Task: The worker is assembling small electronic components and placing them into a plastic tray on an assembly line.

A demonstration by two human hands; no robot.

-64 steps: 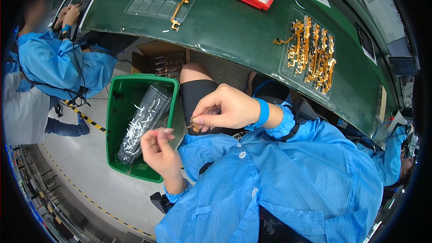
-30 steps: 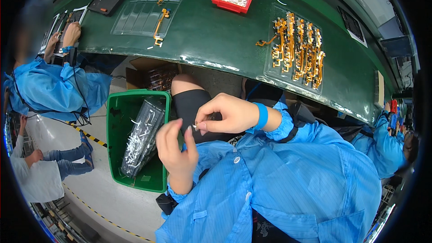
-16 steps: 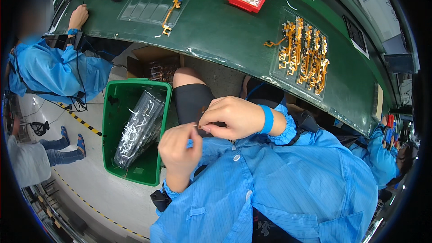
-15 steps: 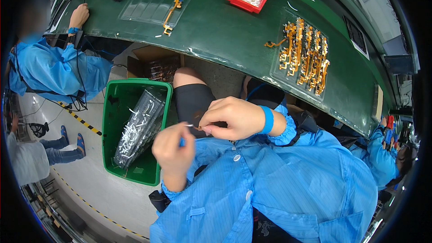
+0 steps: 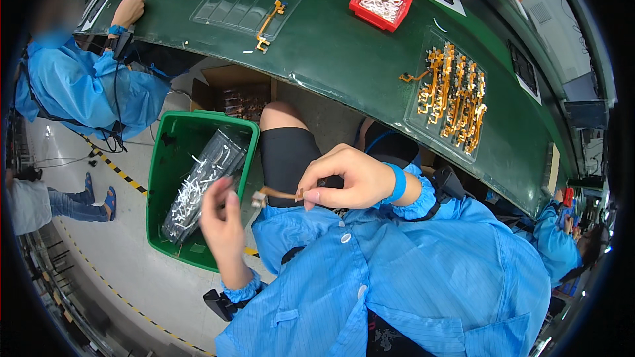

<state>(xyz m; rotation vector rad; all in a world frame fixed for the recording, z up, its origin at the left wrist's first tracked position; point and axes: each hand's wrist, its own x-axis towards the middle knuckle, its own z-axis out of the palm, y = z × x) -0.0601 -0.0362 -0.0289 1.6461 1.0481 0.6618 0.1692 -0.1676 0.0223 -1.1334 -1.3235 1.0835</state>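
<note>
Over my lap, my right hand [image 5: 350,175] pinches one end of a thin orange-brown flex cable [image 5: 281,193]; its pale connector end, a little blurred, sticks out to the left. My left hand [image 5: 223,228] is apart from the cable, beside the right rim of the green bin [image 5: 253,133]. Its thumb and fingers are spread and smeared by motion, and I see nothing between them. Inside the bin lie clear plastic trays [image 5: 221,149] with many white strips [image 5: 188,195] scattered on them.
On the green bench [image 5: 324,59] stand a red box [image 5: 403,12] of white pieces, a tray filled with flex cables [image 5: 450,96], and a clear tray [image 5: 221,13] with two cables on its right part. A co-worker in blue [image 5: 79,92] sits at left. A cardboard box [image 5: 205,96] is under the bench.
My left hand has moved left, away from my right hand and toward the bin, its fingers spreading. More of the cable shows from my right hand. The whole view has shifted slightly.
</note>
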